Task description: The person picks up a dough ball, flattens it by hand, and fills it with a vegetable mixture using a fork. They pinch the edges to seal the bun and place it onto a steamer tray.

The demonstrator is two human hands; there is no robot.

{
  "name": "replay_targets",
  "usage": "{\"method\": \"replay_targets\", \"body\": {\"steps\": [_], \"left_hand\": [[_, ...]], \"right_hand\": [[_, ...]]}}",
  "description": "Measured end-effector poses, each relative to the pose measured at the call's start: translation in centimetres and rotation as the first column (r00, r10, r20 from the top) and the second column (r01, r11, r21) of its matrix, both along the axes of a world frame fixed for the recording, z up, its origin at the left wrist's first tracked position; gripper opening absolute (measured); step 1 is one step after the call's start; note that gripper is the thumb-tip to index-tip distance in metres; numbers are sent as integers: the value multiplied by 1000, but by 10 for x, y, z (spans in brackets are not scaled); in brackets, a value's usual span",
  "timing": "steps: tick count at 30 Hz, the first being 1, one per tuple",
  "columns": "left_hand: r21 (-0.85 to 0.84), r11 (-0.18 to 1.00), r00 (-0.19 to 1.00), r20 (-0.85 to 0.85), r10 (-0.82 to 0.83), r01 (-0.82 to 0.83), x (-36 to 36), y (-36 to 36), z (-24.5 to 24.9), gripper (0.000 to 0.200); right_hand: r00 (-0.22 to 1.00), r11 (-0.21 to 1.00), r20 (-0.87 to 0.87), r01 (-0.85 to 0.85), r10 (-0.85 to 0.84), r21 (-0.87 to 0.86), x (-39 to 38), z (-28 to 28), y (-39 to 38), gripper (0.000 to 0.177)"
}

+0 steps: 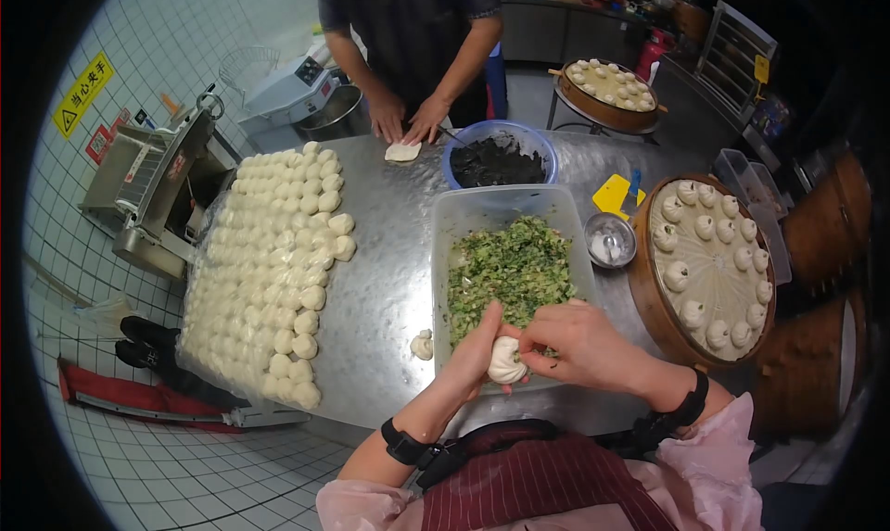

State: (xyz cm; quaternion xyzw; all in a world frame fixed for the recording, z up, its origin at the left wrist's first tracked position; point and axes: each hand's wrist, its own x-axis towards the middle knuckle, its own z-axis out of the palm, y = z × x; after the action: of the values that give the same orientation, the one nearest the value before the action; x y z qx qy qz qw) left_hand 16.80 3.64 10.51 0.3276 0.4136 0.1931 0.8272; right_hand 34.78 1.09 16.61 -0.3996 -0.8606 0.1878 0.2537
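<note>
A pleated white bun (506, 362) is held between my two hands over the near edge of a clear plastic bin (441, 253). My left hand (477, 347) cups it from the left side. My right hand (579, 344) is closed, its thumb and fingers pinching the bun's right edge. Chopped green vegetable filling (510, 262) covers the bottom of the bin beyond my hands. On the metal table (380, 299), left of the bin, lies a small lump of dough (422, 345).
Many dough balls (278, 281) lie under plastic film on the left. A co-worker's hands (408, 121) press dough at the far edge, beside a blue bowl of dark filling (501, 163). Right are a metal bowl (610, 241), yellow scraper (610, 195) and bamboo steamer of buns (649, 295).
</note>
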Motion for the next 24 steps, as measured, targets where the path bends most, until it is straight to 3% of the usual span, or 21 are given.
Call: {"method": "replay_targets", "body": {"steps": [4,5,6,7,9,11,13,14,17,18,19,20,24], "left_hand": [[159,981,994,-17,-113,114,14,-7,11,71],[212,968,990,1,-142,139,18,-8,12,72],[213,967,990,-2,-142,139,21,-9,12,72],[125,983,989,56,-140,133,26,-9,10,72],[43,990,984,111,-136,132,36,-8,7,72],[-57,997,964,264,-43,60,46,-7,0,73],[-23,999,960,277,-41,49,51,-4,-9,74],[-37,999,965,259,36,-27,52,-3,-13,74],[56,982,967,192,167,-181,61,-2,-22,74],[57,975,959,204,197,-212,69,-4,-15,74],[54,966,949,209,237,-253,77,-9,-4,74],[60,979,961,215,177,-194,86,-11,2,74],[171,948,953,191,235,-268,117,-10,9,73]], "right_hand": [[998,996,-55,11,-15,-87,9,2,-3,18],[995,975,-93,26,-48,-221,12,9,-6,20],[988,936,-127,36,-85,-351,15,13,-7,22],[988,937,-130,36,-86,-347,22,14,-6,22],[903,823,-380,-54,-201,-565,45,17,-3,29],[901,847,-366,4,-234,-531,64,0,0,32],[886,939,-354,205,-298,-276,73,-22,-2,31],[936,958,-236,220,-260,-182,75,-24,-8,37],[925,977,-379,-65,-17,-204,70,-26,-11,51],[895,916,-442,-132,-54,-379,69,-15,-17,63],[932,992,-361,-70,27,-106,71,-33,-17,74],[942,992,-334,-69,31,-104,73,-31,-20,80],[927,984,-370,-11,-56,-175,93,-33,-23,80]]}}
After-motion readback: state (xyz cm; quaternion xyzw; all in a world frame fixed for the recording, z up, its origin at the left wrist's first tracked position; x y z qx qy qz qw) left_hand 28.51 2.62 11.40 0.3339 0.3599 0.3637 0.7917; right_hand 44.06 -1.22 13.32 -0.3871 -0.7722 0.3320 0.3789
